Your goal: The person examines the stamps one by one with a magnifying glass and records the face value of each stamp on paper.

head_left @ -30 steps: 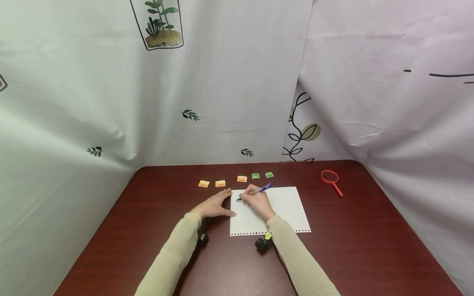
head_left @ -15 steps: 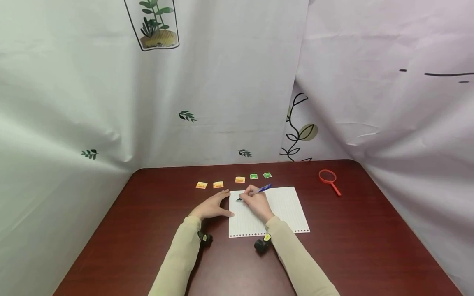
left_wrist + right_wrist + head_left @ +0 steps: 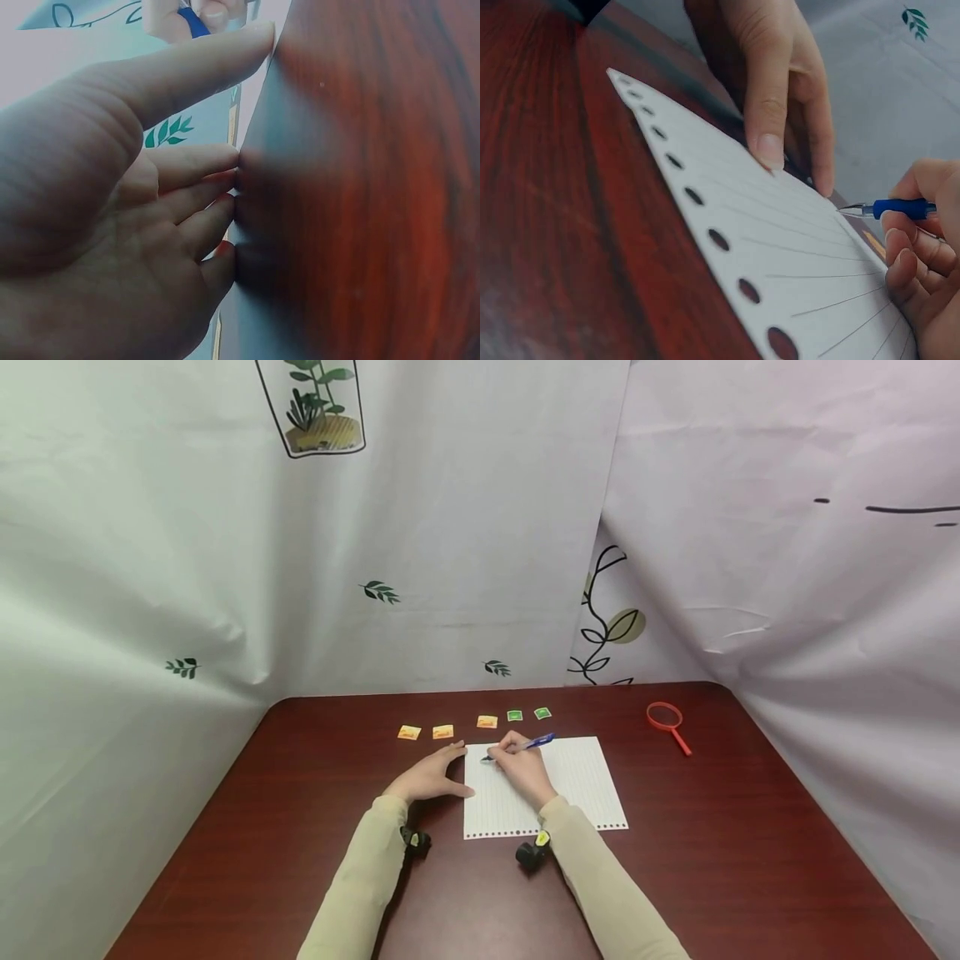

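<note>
A lined sheet of paper with punched holes along its near edge lies on the dark red table. My right hand pinches a blue pen, its tip at the upper left part of the sheet. In the right wrist view the pen's blue grip sits between thumb and fingers. My left hand rests at the sheet's left edge, thumb on the paper and fingers spread on the table. The left wrist view shows the left fingertips touching the tabletop.
Three orange cards and two green cards lie in a row behind the paper. A red magnifying glass is at the back right of the table. Pale printed cloth hangs behind and at both sides.
My right hand has shifted slightly up and to the right on the sheet, and the pen tip with it. The left hand stays in place on the paper's edge.
</note>
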The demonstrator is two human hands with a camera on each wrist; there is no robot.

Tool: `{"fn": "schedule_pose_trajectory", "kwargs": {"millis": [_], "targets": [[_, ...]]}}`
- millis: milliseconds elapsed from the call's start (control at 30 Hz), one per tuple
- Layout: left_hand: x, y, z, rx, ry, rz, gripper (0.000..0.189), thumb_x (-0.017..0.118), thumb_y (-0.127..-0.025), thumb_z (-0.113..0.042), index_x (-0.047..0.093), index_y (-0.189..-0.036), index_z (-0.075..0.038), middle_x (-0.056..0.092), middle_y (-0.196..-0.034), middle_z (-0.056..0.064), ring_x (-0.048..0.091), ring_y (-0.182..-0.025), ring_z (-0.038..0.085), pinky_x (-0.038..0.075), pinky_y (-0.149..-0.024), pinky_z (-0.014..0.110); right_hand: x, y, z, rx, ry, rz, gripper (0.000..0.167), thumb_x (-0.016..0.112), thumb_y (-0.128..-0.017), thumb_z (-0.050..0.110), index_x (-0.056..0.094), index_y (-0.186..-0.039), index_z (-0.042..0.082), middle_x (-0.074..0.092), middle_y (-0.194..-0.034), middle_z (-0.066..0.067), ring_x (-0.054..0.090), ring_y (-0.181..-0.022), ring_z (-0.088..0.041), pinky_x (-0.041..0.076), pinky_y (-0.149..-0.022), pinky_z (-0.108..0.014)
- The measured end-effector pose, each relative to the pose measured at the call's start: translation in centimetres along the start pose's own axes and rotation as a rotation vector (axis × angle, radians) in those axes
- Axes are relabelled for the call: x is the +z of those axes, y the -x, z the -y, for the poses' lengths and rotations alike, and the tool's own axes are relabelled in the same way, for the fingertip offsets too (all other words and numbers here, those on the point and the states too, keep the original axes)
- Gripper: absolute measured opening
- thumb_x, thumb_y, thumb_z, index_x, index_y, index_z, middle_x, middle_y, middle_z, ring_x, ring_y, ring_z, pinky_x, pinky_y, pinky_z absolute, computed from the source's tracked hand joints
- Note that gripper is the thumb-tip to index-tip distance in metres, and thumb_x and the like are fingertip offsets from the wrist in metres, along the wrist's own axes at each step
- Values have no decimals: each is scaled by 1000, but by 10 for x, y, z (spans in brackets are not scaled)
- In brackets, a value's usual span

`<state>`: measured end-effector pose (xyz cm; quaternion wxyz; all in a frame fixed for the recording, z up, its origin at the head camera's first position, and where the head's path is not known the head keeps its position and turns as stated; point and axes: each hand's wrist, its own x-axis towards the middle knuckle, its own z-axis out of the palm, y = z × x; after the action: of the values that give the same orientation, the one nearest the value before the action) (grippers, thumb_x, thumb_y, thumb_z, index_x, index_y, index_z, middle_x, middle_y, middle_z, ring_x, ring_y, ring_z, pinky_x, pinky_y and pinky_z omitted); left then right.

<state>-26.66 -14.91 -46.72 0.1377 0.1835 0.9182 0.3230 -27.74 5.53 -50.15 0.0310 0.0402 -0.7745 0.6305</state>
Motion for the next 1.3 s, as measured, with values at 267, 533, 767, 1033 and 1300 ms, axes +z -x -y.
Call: {"fn": "schedule_pose_trajectory", "kwargs": {"millis": [267, 533, 767, 1033, 1300], "targets": [[1, 1, 3, -6, 11, -9, 87, 84, -82, -31, 42, -152, 0, 31, -162, 15, 31, -148, 34, 32, -115, 52, 1, 1, -1, -24, 23, -16, 16, 69, -89, 15, 59, -75, 14, 62, -60, 0, 49, -52, -10, 35, -52, -23], [1, 2, 0, -13, 7, -11, 86, 84, -82, -30, 43, -151, 1, 31, -162, 16, 31, -148, 35, 32, -115, 52, 2, 2, 0, -7, -2, -10, 17, 70, -87, 15, 59, -74, 13, 61, -59, -2, 51, -53, -11, 37, -52, -23], [1, 1, -1, -14, -2, -11, 86, 84, -82, -30, 43, -152, 0, 31, -162, 15, 31, -148, 34, 33, -115, 52, 2, 2, 0, -26, 17, -23, 18, 70, -87, 15, 59, -73, 13, 60, -58, -1, 49, -51, -11, 36, -51, -24], [2, -2, 0, -19, -8, -17, 87, 84, -82, -31, 42, -152, -2, 32, -162, 15, 32, -147, 34, 33, -114, 52, 1, 1, -1, 1, 28, -41, 18, 70, -87, 17, 58, -73, 15, 59, -57, -1, 44, -48, -10, 32, -49, -23], [4, -4, 2, -24, -13, -22, 86, 85, -82, -31, 43, -152, -3, 32, -162, 14, 31, -148, 33, 33, -114, 52, 1, 1, -1, 7, 21, -51, 19, 69, -87, 14, 56, -73, 14, 60, -57, -2, 44, -48, -9, 31, -47, -22]]}}
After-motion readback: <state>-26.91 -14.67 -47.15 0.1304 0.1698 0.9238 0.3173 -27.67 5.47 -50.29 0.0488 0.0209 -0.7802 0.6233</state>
